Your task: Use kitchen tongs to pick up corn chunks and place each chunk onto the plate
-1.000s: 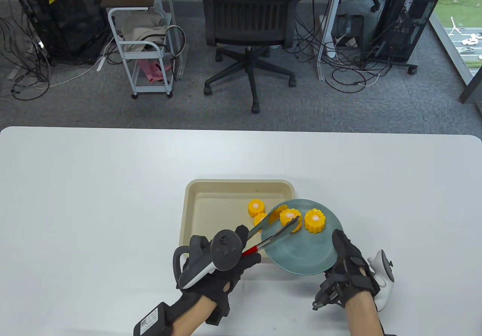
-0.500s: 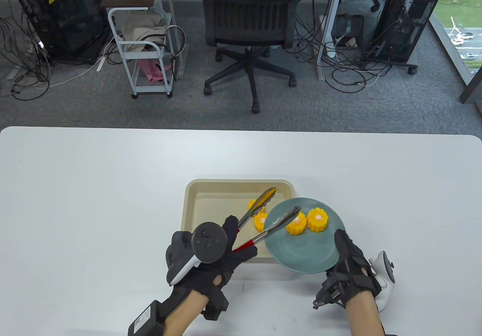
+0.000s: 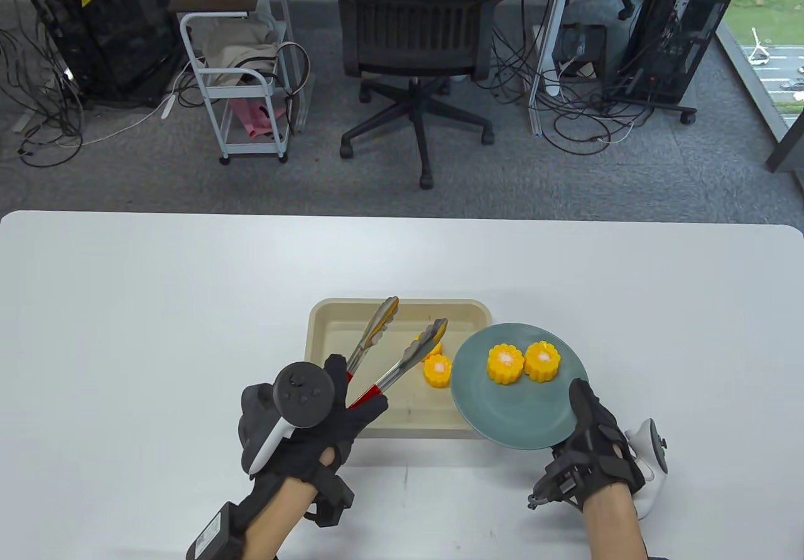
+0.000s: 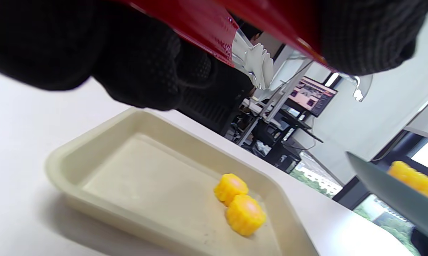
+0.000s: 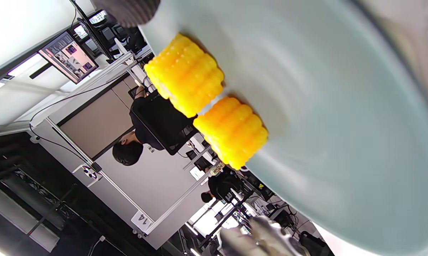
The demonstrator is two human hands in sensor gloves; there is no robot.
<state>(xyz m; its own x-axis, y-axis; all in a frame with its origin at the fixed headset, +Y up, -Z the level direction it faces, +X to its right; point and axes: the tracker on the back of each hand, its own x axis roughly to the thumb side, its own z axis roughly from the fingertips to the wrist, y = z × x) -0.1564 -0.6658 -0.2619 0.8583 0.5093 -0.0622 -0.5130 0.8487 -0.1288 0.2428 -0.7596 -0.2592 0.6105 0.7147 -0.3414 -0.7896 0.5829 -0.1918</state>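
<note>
— What does the left hand (image 3: 326,419) have?

— Its fingers curl round the red handles of the tongs (image 3: 392,359). The tong arms are spread wide with nothing between them, tips out over the tray (image 3: 326,334).

— And the right hand (image 3: 593,444)?

— It grips the near right edge of the plate (image 3: 502,419), thumb on top of the rim. The plate looks raised; its left edge overlaps the tray's right side in the table view. How the fingers lie underneath cannot be seen.

— Where is the corn?

— Two chunks (image 3: 523,361) sit touching, side by side, on the far part of the plate. Two more chunks (image 3: 438,371) lie in the tray near its right wall, touching each other; the far one is partly hidden by the right tong arm.

— What differs from half a second ago?

— The tongs then reached across the plate's left edge, one arm over a chunk on the plate. Now they have swung left and lie wholly over the tray, and the left hand has shifted left. The plate has moved a little to the right, carrying its two chunks along.
</note>
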